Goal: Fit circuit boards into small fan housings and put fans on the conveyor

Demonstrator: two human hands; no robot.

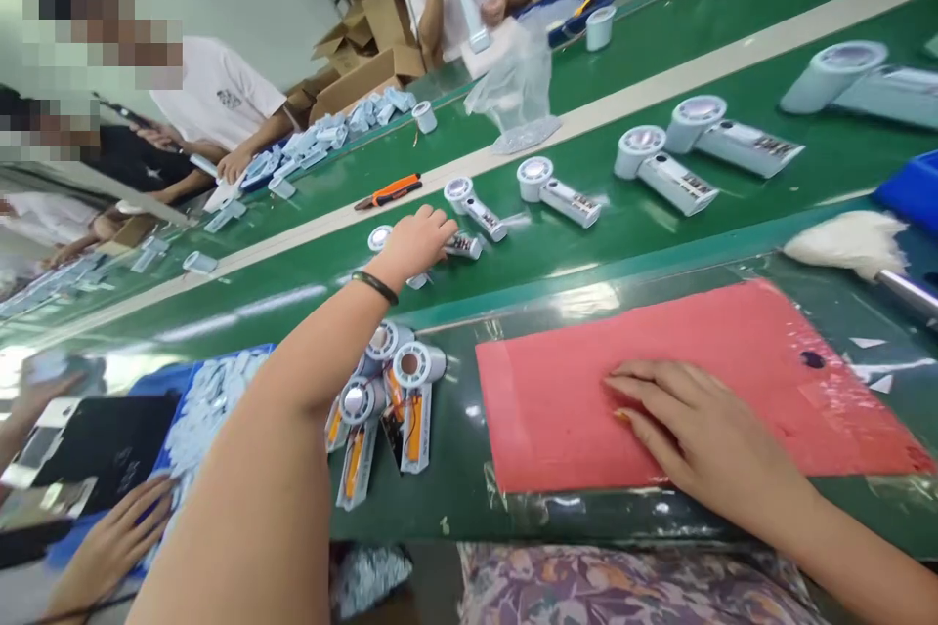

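My left hand (414, 244) reaches across the green conveyor belt (308, 264) and curls over a pale blue handheld fan (463, 246), hiding its middle. Beside it stand several more fans, including one (561, 203) close to my fingers. My right hand (696, 425) lies flat on a red foam mat (622, 391), fingers together and holding nothing. Between my hands, a cluster of fans with orange parts (385, 405) lies on the bench's green surface, their backs open.
An orange-handled tool (388, 191) lies on the far belt. A white feather duster (842, 239) and blue bin (913, 190) sit to the right. Co-workers' hands (109, 537) work at a blue tray of pale parts (212, 410) to the left. Cardboard boxes (366, 54) stand beyond.
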